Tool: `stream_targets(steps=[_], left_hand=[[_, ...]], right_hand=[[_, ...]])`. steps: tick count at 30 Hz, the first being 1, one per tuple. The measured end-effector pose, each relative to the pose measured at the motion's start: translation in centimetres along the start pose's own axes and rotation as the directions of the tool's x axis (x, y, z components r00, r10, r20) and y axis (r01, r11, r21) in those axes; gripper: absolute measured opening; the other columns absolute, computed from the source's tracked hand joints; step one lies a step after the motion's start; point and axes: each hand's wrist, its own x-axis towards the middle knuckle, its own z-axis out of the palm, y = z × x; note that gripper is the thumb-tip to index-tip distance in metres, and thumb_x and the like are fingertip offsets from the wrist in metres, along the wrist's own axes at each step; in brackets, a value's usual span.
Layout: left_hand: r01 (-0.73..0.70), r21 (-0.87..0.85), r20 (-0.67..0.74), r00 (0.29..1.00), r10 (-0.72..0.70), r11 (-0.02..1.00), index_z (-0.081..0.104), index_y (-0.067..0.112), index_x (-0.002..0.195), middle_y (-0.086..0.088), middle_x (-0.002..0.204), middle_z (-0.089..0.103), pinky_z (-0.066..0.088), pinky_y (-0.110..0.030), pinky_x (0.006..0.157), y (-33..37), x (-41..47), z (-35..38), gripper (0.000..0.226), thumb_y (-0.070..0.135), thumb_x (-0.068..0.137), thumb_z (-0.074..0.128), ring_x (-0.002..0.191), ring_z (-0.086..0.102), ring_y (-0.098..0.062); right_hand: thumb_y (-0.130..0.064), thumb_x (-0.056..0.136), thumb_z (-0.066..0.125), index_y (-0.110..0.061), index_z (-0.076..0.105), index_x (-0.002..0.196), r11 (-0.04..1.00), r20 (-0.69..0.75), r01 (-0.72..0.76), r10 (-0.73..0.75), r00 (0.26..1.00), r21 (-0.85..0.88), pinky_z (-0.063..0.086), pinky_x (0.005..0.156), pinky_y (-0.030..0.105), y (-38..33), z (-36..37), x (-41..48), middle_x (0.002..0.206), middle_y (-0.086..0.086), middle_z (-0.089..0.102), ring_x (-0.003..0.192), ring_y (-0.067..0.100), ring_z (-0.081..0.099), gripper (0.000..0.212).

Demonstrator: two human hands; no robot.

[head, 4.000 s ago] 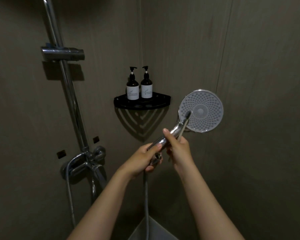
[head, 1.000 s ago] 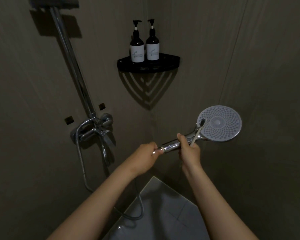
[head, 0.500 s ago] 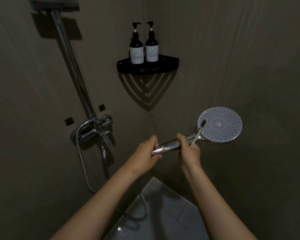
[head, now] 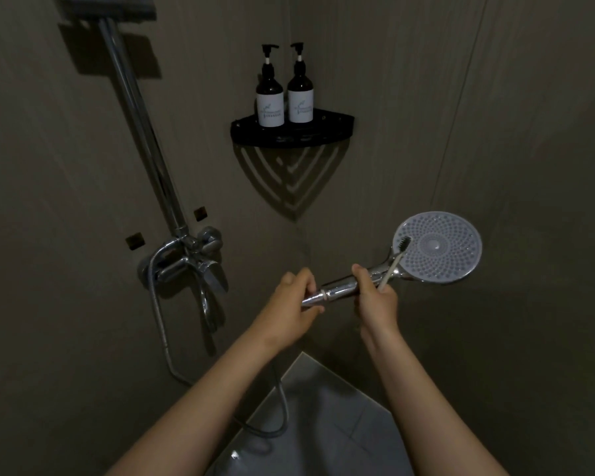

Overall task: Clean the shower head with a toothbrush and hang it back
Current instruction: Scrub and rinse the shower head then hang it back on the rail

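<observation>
Up top, the holder (head: 107, 5) is cut off by the frame. Your left hand (head: 289, 304) pinches the shower head (head: 438, 247) at its handle end; your right hand (head: 375, 297) grips handle and toothbrush (head: 392, 264) together.

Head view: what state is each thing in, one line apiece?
Round grey-faced chrome shower head: unhung, face towards camera.
Pale toothbrush: bristles at the face's edge.
Left hand: grips handle end.
Right hand: grips handle and toothbrush.
Two dark pump bottles: upright on black corner shelf.

Dim, murky light from above — the corner shelf (head: 292, 134) casts a striped shadow down the wall, chrome glints faintly, and wide-angle bending curves the edges.
</observation>
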Motion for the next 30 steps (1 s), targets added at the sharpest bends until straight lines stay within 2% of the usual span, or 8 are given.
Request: stream_targets(steps=[4,7,12,17,20,25,28,30], left_hand=[[0.115,0.028,0.116,0.986,-0.117,0.993,0.058,0.011,0.104,-0.001,0.098,0.046,0.037,-0.022,0.080,0.0,0.4,0.2,0.027,0.034,0.094,0.048,0.095,0.053,-0.017],[0.026,0.048,0.126,0.992,-0.031,0.999,0.057,0.013,0.092,-0.002,0.092,0.051,0.038,-0.024,0.074,-0.1,0.6,0.0,0.017,0.028,0.094,0.051,0.088,0.054,-0.017],[-0.044,-0.063,-0.002,0.999,0.044,0.997,0.047,0.019,0.090,0.003,0.092,0.050,0.036,-0.015,0.065,0.0,0.2,-0.1,0.020,0.020,0.083,0.066,0.079,0.050,-0.008],[0.117,-0.090,0.137,0.985,-0.104,0.989,0.059,0.020,0.090,0.008,0.076,0.055,0.039,-0.023,0.071,0.1,0.8,0.0,0.018,0.031,0.096,0.047,0.077,0.056,-0.011],[0.063,-0.175,0.115,0.992,-0.044,0.983,0.058,0.018,0.084,0.006,0.073,0.059,0.044,-0.026,0.069,0.0,0.9,-0.2,0.009,0.026,0.088,0.062,0.068,0.055,-0.007],[-0.029,-0.139,-0.051,0.998,0.022,0.990,0.048,0.023,0.086,0.005,0.088,0.056,0.040,-0.008,0.063,-0.1,0.7,0.3,0.028,0.017,0.075,0.074,0.074,0.055,-0.004],[0.139,-0.175,0.109,0.987,-0.121,0.975,0.052,0.023,0.094,0.003,0.086,0.057,0.047,-0.024,0.070,-0.3,0.9,0.2,0.021,0.042,0.088,0.057,0.073,0.055,-0.007],[0.259,-0.221,0.281,0.940,-0.193,0.940,0.059,0.015,0.100,-0.006,0.079,0.064,0.051,-0.033,0.069,-0.4,1.1,0.0,0.038,0.046,0.096,0.037,0.061,0.056,-0.011]], right_hand=[[-0.037,0.081,0.069,-0.009,0.053,0.105,0.999,0.011,0.012,-0.011,1.000,-0.034,0.039,0.058,0.023,0.1,-0.1,0.2,0.075,-0.001,0.051,0.065,0.012,0.048,0.040],[-0.035,0.081,0.070,0.000,0.055,0.114,0.999,-0.014,0.007,-0.008,1.000,-0.038,0.046,0.074,0.030,-0.2,-0.1,0.2,0.097,0.011,0.061,0.090,0.023,0.059,0.051],[-0.038,0.078,0.071,-0.010,0.052,0.113,1.000,-0.001,-0.010,0.010,1.000,0.002,0.037,0.058,0.022,-0.4,0.1,0.2,0.084,0.003,0.054,0.069,0.011,0.048,0.049],[-0.038,0.077,0.071,-0.005,0.053,0.118,1.000,-0.012,0.015,-0.015,1.000,-0.027,0.043,0.074,0.029,-0.6,-0.1,0.3,0.097,0.008,0.056,0.088,0.019,0.054,0.056],[-0.031,0.081,0.070,0.001,0.055,0.117,1.000,-0.019,0.019,-0.019,1.000,-0.006,0.044,0.079,0.031,-0.8,-0.2,0.2,0.099,0.011,0.059,0.094,0.022,0.057,0.051],[-0.030,0.083,0.069,-0.007,0.058,0.099,1.000,-0.007,-0.002,0.002,1.000,0.004,0.040,0.059,0.023,-1.1,-0.2,-0.1,0.083,0.005,0.058,0.074,0.015,0.055,0.031],[-0.033,0.081,0.070,-0.010,0.055,0.097,1.000,-0.010,0.009,-0.009,1.000,-0.021,0.040,0.059,0.023,-1.1,-0.3,0.0,0.074,-0.001,0.051,0.066,0.010,0.048,0.032],[-0.033,0.081,0.070,-0.008,0.055,0.100,0.999,-0.011,0.017,-0.018,1.000,-0.041,0.043,0.066,0.027,-1.2,-0.3,-0.2,0.079,0.003,0.054,0.072,0.015,0.053,0.034]])
